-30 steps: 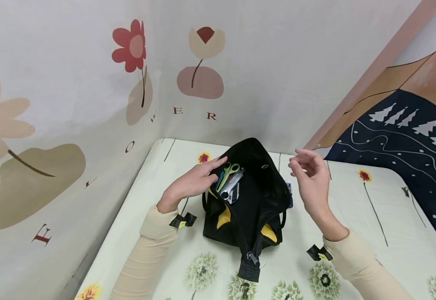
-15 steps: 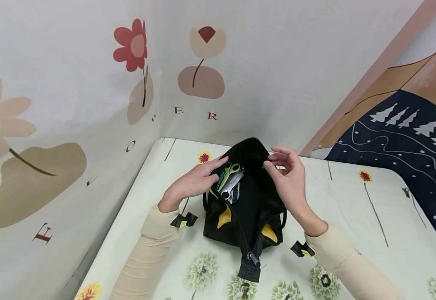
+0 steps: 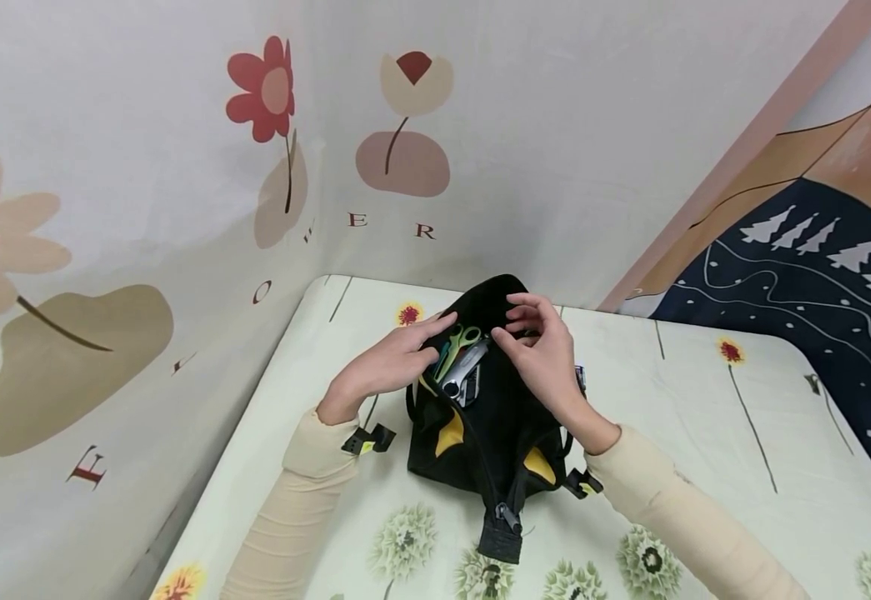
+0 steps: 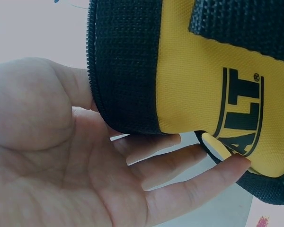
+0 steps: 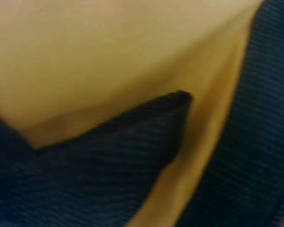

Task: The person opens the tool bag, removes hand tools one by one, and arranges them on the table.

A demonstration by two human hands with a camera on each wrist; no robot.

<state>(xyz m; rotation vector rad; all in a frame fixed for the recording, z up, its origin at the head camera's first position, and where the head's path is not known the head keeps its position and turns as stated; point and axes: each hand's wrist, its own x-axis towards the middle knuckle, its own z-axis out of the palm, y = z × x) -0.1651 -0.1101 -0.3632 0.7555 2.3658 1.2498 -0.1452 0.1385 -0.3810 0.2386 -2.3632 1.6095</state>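
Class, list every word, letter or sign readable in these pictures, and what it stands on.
"ALT" with "®": black-and-yellow fabric bag, yellow side.
"F": pale flower-printed left wall.
"L": left wall, steeply slanted.
"O": left wall.
"E": pale flower-printed back wall.
"R": back wall.
Letter after "O": left wall, too slanted to read.
Silver elongated tool in the bag: any markings too small to read.

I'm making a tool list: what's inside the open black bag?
Inside the black bag, green-handled scissors lie beside a silver tool; a bluish item shows only partly. The right hand hides part of the interior, and whatever lies beneath these things cannot be seen.
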